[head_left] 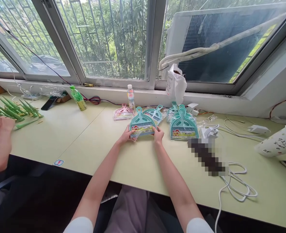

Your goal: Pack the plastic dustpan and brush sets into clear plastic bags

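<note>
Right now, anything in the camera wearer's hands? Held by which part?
A teal dustpan-and-brush set; left hand at its lower left corner, right hand at its lower right edge.

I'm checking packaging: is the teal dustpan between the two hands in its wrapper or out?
In: shiny clear film glints over the dustpan and its label, crinkling near the left hand.

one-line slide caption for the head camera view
Left hand and right hand hold a plastic-wrapped teal dustpan set at a pale table, near similar wrapped sets.
</note>
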Demonstrator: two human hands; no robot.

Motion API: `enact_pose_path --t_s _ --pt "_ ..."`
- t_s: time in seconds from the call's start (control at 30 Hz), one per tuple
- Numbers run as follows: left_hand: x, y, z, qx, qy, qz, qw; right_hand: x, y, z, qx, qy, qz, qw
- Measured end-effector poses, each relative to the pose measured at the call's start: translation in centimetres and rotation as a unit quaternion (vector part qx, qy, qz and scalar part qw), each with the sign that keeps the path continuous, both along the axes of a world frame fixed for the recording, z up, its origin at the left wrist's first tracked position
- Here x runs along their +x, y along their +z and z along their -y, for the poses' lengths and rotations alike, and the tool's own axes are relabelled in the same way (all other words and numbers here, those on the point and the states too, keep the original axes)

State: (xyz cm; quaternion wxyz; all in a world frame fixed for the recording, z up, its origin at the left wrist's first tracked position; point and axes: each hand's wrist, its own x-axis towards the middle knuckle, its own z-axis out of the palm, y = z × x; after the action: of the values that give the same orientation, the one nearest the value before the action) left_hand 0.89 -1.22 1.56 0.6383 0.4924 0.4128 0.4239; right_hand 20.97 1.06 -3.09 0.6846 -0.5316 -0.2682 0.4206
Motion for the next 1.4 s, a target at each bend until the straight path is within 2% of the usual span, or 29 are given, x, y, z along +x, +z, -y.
enact_pose_path --t_s 0.07,0.17,0.27,0.33,0.4,0.53,0.87,1.1,1.33,1.4 --pt "0.2 0.5 0.2 0.029 0.027 0.022 0.999 0.0 -0.1 -0.1 -0.006 -0.024 -0.004 1.0" --pt "0.3 1.1 0.5 0.123 0.025 0.019 0.992 0.2 -0.4 -0.3 -0.019 -0.07 0.003 0.997" --pt "0.4 1.0 0.7 0.224 0.028 -0.081 0.971 0.3 -0.7 -0.4 -0.022 -0.082 0.03 0.996" --pt "0.7 0.5 0.6 0.256 0.066 -0.147 0.953 0.3 -0.6 -0.4 -0.021 -0.076 0.037 0.996" --pt "0.9 0.0 0.4 0.261 0.123 -0.168 0.943 0.1 -0.4 -0.3 -0.02 -0.067 0.028 0.997" --pt "1.4 -0.8 0.1 0.268 0.211 -0.149 0.928 -0.5 0.4 0.2 -0.019 -0.035 -0.001 0.999" --pt "1.9 -1.7 -0.1 0.238 0.309 -0.097 0.916 -1.6 0.9 0.9 0.034 -0.001 0.046 0.998" --pt "0.8 -1.9 -1.0 0.223 0.34 -0.099 0.908 -1.6 1.0 1.0 0.032 0.038 0.036 0.998" --pt "0.4 -2.5 -1.6 0.231 0.329 -0.125 0.907 -1.7 0.5 0.6 0.04 0.129 0.057 0.989" --pt "0.3 -2.6 -1.8 0.228 0.323 -0.128 0.909 -1.5 0.2 0.4 0.032 0.137 0.085 0.986"
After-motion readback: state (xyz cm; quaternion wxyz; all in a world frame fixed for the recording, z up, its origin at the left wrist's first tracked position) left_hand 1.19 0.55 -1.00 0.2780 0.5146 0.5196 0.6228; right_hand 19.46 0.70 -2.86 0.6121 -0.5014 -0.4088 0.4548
